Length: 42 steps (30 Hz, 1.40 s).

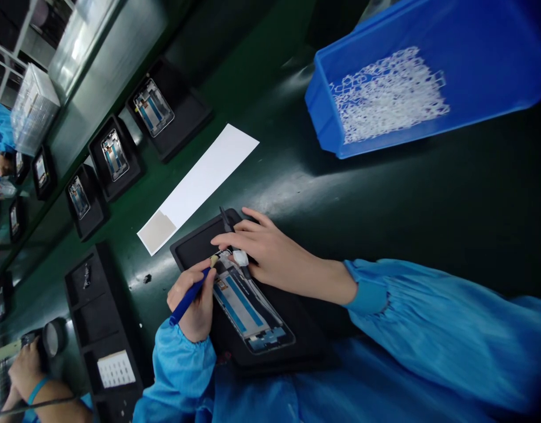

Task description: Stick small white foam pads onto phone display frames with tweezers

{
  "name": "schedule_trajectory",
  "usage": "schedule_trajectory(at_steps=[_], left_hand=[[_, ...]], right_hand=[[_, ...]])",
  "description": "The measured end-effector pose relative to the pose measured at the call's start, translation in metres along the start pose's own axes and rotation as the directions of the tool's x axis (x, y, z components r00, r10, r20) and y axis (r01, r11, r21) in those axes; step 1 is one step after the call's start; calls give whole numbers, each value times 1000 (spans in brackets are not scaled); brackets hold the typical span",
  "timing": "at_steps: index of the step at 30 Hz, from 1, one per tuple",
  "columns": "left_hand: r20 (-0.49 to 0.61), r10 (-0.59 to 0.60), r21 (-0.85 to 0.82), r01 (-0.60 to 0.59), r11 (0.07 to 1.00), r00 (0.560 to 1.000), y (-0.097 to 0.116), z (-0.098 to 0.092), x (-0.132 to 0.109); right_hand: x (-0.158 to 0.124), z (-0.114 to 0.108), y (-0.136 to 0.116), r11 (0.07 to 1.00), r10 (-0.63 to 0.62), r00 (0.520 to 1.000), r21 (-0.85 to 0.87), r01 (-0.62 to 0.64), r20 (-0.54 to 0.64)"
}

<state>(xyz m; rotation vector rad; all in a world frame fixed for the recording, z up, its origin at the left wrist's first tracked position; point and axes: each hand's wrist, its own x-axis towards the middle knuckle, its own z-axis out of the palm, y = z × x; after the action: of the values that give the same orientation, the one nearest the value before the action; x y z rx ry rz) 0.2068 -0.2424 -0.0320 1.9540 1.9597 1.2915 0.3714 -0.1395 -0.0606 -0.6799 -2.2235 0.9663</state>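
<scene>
Spanning most of the view: a dark green bench top (385,217), smooth, streaked with glare. Blue plastic bin (332,132) on it, straight-walled, holding a tangle of thin white loops (394,97). Near the left sleeve, a black compartment tray (87,323), matt, long, square-cornered. Farther up the left side, 3 black trays (186,114), each bearing a phone frame. Under the hands, the work tray (195,241), black, raised at the rim; just beyond it a white paper strip (209,170), flat, beige patch at 1 end.

Main phone frame (244,311) lies slanted in the work tray, between the hands: bright thin edge, rounded corners, silvery plate, 2 long blue strips.

Right hand (268,249) curled over the frame's far end, gripping a slim dark tool (226,220), probably tweezers, point turned away from the frame. Left hand (199,315) closed round a blue pen-like tool (186,302), fingertips at the frame's left edge.

Handling, my judgement: brace wrists low, press lightly with fingertips, keep both tools off the plate.

Smallest: white cover (240,257) by the right thumb, soft-looking, perhaps a finger cot; pale yellow bit (214,260) at the left fingertips, cannot tell what.
</scene>
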Motion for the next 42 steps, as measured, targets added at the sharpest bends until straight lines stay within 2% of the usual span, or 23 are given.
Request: schedule_trajectory(at_steps=[11, 17, 24, 27, 29, 31, 32, 33, 35, 38, 40, 42], left_hand=[[57, 3, 90, -8, 996, 998, 8, -1, 10], [180, 13, 187, -47, 981, 984, 12, -8, 16], [249, -23, 202, -29, 979, 968, 14, -6, 25], [161, -163, 112, 146, 983, 973, 11, -8, 27], [18, -284, -13, 284, 959, 959, 10, -13, 27], [-105, -328, -102, 318, 943, 939, 10, -20, 25], [-118, -306, -95, 296, 951, 945, 11, -24, 24], [-84, -258, -52, 254, 966, 963, 11, -28, 21], [97, -139, 108, 128, 986, 986, 12, -31, 15], [360, -31, 400, -125, 908, 932, 10, -28, 4], [437, -13, 538, -250, 805, 899, 8, -23, 0], [474, 0, 604, -325, 728, 881, 7, -18, 1]], right_hand=[[-1, 2, 2, 1000, 2, 1000, -5, -2, -12], [0, 2, 0, 1000, 6, 1000, -10, -6, -26], [2, -1, 0, 999, 24, 999, -24, -23, 38], [2, 1, 1, 999, 32, 999, -30, -31, 34], [2, 3, 2, 999, 35, 999, -17, -35, 41], [1, 4, 2, 999, 37, 998, 6, -38, 43], [1, 4, 2, 999, 39, 998, 17, -39, 42], [1, 3, 2, 999, 40, 998, 26, -42, 42], [1, 3, 2, 998, 44, 998, 37, -45, 44], [0, 2, 1, 998, 57, 997, 36, -59, 50], [0, 2, 2, 997, 66, 997, 30, -68, 51], [0, 2, 2, 998, 62, 997, 28, -64, 56]])
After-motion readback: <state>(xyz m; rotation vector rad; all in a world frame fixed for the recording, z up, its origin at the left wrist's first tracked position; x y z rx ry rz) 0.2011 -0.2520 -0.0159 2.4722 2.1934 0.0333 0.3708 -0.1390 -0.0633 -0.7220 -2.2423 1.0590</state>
